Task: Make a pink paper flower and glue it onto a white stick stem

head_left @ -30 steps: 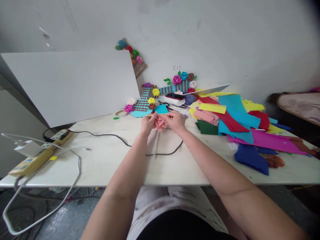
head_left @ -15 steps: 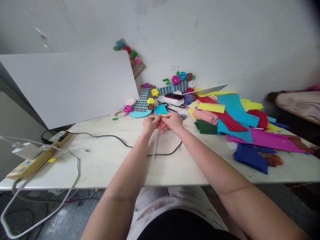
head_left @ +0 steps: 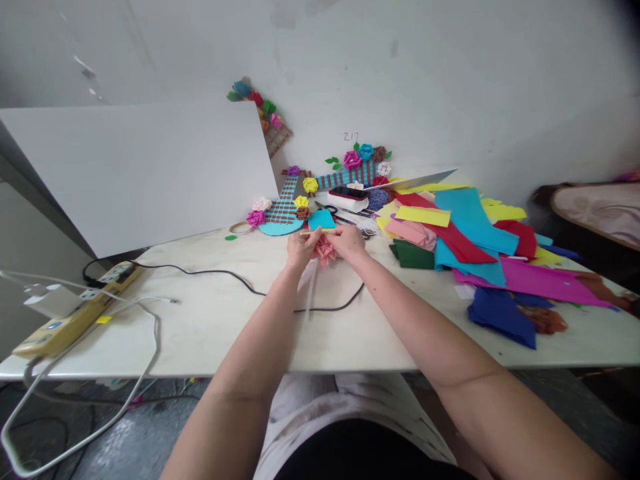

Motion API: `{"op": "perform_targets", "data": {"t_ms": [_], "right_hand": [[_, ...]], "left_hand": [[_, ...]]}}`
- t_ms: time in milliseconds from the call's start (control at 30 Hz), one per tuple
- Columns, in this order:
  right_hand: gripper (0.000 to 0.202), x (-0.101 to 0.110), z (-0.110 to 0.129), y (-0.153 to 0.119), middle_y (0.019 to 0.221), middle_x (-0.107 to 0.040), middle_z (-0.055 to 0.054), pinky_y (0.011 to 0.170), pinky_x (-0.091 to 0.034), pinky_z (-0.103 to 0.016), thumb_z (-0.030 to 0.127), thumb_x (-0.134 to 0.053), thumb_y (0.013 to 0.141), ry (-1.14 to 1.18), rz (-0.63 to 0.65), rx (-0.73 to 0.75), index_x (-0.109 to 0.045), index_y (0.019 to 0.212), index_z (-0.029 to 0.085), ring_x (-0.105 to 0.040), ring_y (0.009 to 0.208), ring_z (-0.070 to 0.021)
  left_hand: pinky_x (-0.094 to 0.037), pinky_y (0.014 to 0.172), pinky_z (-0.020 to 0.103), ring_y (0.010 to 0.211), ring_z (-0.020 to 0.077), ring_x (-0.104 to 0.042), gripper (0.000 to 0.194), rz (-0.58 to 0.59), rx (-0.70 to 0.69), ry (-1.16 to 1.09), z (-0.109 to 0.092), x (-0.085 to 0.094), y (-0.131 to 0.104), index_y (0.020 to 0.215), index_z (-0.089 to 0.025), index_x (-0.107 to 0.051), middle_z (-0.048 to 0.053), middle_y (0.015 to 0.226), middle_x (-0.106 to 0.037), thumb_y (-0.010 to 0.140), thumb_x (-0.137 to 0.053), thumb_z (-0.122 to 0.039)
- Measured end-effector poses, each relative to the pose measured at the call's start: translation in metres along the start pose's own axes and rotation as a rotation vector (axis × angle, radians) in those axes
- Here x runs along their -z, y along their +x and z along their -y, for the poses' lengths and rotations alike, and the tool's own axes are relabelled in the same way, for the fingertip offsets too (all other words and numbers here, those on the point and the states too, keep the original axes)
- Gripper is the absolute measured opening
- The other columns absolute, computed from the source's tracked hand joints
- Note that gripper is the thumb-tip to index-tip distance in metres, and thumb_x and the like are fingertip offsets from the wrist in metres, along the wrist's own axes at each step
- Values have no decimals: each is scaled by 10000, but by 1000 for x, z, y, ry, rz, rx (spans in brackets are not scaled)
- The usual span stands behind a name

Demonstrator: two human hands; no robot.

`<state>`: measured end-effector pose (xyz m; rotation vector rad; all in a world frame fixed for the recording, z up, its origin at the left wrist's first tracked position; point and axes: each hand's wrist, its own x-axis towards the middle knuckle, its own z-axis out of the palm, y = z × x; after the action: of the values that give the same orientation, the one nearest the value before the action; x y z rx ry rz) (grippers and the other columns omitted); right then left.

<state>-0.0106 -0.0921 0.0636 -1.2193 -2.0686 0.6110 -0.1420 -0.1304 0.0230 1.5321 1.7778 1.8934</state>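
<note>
My left hand (head_left: 300, 249) and my right hand (head_left: 349, 241) meet near the middle of the table, fingers pinched together. Between them runs a thin pale stick (head_left: 307, 233), with a narrow bit of yellow at its middle. Both hands grip it, though the fingertips partly cover it. A coral-pink paper flower (head_left: 325, 249) sits just below, between the hands; whether they touch it I cannot tell. Right behind the fingers lies a turquoise paper square (head_left: 321, 219). A whitish translucent strip (head_left: 311, 291) lies beside my left wrist.
Flower-decorated turquoise panels (head_left: 281, 227) and a phone on a white box (head_left: 345, 202) stand behind. Colourful paper sheets (head_left: 473, 220) pile up on the right. A black cable (head_left: 225, 272) crosses the table from a power strip (head_left: 60, 327). A white board (head_left: 135, 173) leans at left.
Hardly anything differs. The fingers shift very slightly around the stick, and a little less yellow shows between them.
</note>
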Motion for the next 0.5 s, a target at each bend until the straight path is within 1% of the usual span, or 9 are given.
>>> {"op": "perform_targets", "data": {"t_ms": [200, 400, 500], "right_hand": [[215, -6, -9, 9, 666, -707, -14, 602, -438, -215, 296, -568, 695, 141, 23, -23, -753, 726, 192, -633, 653, -145], [207, -10, -14, 13, 618, -680, -14, 582, -431, -218, 316, -582, 659, 179, 21, -55, -733, 678, 176, -612, 614, -143], [218, -7, -13, 12, 614, -670, 0, 581, -423, -219, 337, -583, 654, 194, 19, -69, -734, 693, 184, -606, 625, -145]], "left_hand": [[-293, 496, 231, 494, 102, -394, 477, 2, 18, -51, -2, 0, -1, 432, -168, -454, -15, 446, -398, 756, -589, -491], [-299, 480, 234, 477, 96, -379, 483, 48, 87, -156, -9, 0, -4, 440, -161, -485, -6, 456, -435, 734, -604, -525], [-296, 480, 235, 481, 94, -375, 490, 19, 97, -176, -12, 0, -4, 431, -164, -457, -10, 455, -423, 711, -634, -525]]}}
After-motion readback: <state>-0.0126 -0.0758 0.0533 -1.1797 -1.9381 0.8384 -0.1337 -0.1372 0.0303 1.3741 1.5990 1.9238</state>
